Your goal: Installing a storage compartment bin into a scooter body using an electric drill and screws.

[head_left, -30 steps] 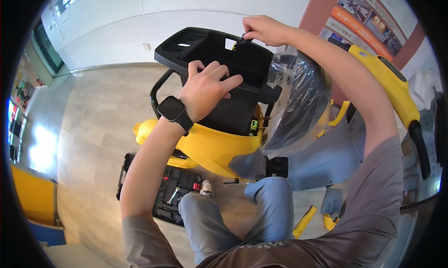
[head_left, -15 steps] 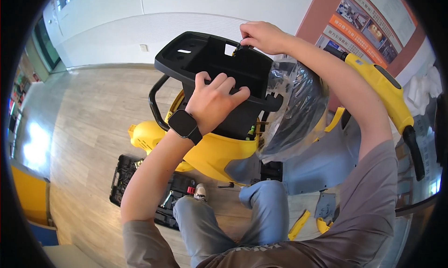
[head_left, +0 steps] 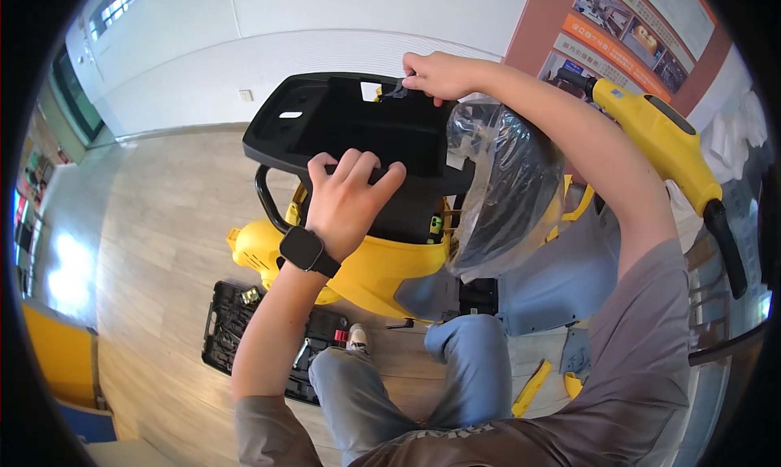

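Two grips, apart: left hand (head_left: 348,205) hooks the tub (head_left: 366,133) at six o'clock — right hand (head_left: 439,78) pinches at one. Best kept level.

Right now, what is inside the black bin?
Inside the black bin, a small dark part with yellow shows at the far side by the right hand. The left hand and near rim cover the near inner wall.

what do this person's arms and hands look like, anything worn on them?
The left hand and right hand wear no gloves. A smartwatch with a dark, rounded-square face and black strap sits on the left wrist; nothing shows on the right one. Grey-brown short sleeves leave both forearms uncovered.
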A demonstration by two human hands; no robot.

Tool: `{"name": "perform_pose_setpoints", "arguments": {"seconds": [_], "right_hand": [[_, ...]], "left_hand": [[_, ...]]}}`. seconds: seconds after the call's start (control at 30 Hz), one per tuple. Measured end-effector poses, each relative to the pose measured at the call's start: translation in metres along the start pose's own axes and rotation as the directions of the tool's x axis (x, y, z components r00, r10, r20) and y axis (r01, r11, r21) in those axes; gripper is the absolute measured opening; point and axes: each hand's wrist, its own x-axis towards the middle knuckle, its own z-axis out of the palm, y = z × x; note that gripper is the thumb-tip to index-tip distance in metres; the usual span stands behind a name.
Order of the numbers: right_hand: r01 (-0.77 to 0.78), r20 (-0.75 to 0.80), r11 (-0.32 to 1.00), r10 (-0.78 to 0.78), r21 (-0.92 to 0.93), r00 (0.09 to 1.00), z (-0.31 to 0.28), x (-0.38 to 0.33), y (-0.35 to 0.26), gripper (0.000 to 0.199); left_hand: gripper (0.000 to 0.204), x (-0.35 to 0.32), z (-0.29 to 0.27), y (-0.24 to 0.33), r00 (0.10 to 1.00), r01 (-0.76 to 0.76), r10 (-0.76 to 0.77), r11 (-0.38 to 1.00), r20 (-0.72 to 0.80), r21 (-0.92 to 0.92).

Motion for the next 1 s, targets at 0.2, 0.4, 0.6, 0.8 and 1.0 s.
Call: {"name": "perform_pose_setpoints", "arguments": {"seconds": [0.2, 0.4, 0.6, 0.8, 1.0], "right_hand": [[0.175, -0.200, 0.965, -0.215, -0.197, 0.956, 0.009, 0.016, 0.023, 0.049], [-0.365, 0.327, 0.931, 0.350, -0.018, 0.878, -0.006, -0.008, -0.006, 0.090], [-0.384, 0.636, 0.892, 0.441, -0.237, 0.633, -0.012, -0.002, 0.004, 0.039], [-0.143, 0.672, 0.827, 0.531, -0.544, 0.516, -0.011, 0.014, 0.004, 0.041], [-0.100, 0.674, 0.783, 0.585, -0.614, 0.451, -0.010, 0.022, 0.018, 0.044]], "left_hand": [[0.035, -0.005, -0.002, -0.001, 0.999, 0.016, -0.017, 1.000, -0.042, -0.008], [0.036, -0.007, -0.007, -0.001, 0.998, 0.055, -0.055, 0.998, -0.028, -0.007], [0.031, -0.010, -0.005, 0.001, 1.000, 0.006, -0.006, 1.000, -0.012, -0.008], [0.036, -0.005, -0.007, 0.005, 0.999, 0.032, -0.032, 0.999, 0.007, -0.028], [0.032, -0.001, -0.008, 0.010, 0.998, 0.061, -0.061, 0.998, 0.017, -0.020]]}}
